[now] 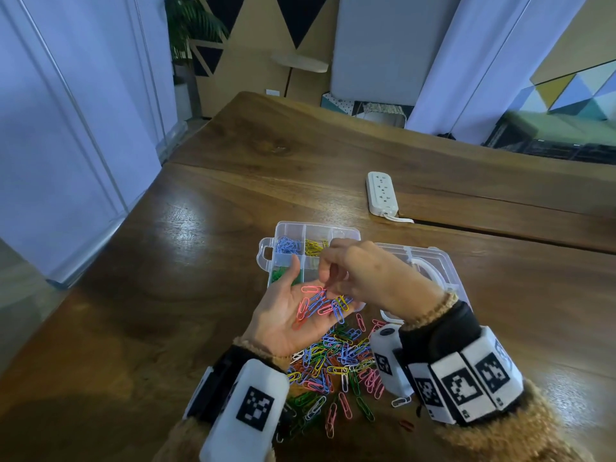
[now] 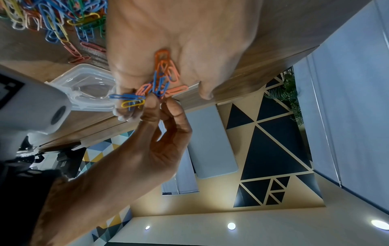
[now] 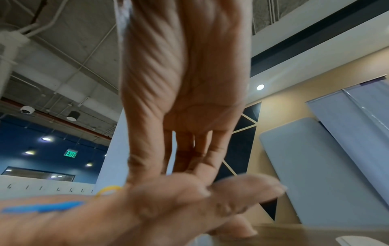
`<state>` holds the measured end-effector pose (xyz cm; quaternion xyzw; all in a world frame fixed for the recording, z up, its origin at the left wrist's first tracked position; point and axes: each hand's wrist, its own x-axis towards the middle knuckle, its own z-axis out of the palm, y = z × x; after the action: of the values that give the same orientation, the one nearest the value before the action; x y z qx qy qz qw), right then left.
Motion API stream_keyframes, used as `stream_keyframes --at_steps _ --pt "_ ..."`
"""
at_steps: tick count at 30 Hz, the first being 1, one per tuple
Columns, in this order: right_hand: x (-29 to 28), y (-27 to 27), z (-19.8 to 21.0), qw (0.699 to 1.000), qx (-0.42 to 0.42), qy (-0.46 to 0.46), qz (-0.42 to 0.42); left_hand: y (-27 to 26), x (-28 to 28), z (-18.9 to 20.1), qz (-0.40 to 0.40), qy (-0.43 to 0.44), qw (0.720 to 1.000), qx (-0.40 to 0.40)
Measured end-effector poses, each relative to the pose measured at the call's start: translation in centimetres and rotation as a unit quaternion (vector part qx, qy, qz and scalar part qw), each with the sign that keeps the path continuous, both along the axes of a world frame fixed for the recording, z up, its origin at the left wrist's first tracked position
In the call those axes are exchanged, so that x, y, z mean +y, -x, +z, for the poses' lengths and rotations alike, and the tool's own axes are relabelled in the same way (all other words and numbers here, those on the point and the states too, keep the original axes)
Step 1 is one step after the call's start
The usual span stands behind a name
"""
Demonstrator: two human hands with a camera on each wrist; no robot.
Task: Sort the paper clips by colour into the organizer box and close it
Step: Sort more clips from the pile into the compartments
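Paper clips held in an upturned palm above a wooden table, box open.

The left hand (image 1: 293, 315) lay palm up, fingers relaxed, cradling pink, blue and yellow clips (image 1: 321, 305). The right hand (image 1: 363, 271) reached in from above, thumb and fingertips pinching at those clips. Just beyond the hands sat the clear organizer box (image 1: 283, 241), lid open; below them the loose pile (image 1: 336, 365). The brown wooden table (image 1: 200, 261) carried a white power strip (image 1: 381, 193) farther off. White panels (image 1: 66, 128) and a triangle-patterned wall (image 1: 266, 35) stood behind.
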<state>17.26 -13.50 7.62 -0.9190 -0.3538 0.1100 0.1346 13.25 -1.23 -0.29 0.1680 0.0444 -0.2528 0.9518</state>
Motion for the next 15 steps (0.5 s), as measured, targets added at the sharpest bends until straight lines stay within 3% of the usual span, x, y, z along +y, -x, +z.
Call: stream_keyframes --at_steps 8,15 --pt "0.5 0.2 -0.3 0.999 -0.002 0.027 0.023 0.2 0.0 0.9 0.008 -0.011 0.997 0.073" --pt "0.3 -0.5 -0.4 0.999 0.017 -0.011 0.045 0.4 0.1 1.4 0.019 0.002 0.995 0.094"
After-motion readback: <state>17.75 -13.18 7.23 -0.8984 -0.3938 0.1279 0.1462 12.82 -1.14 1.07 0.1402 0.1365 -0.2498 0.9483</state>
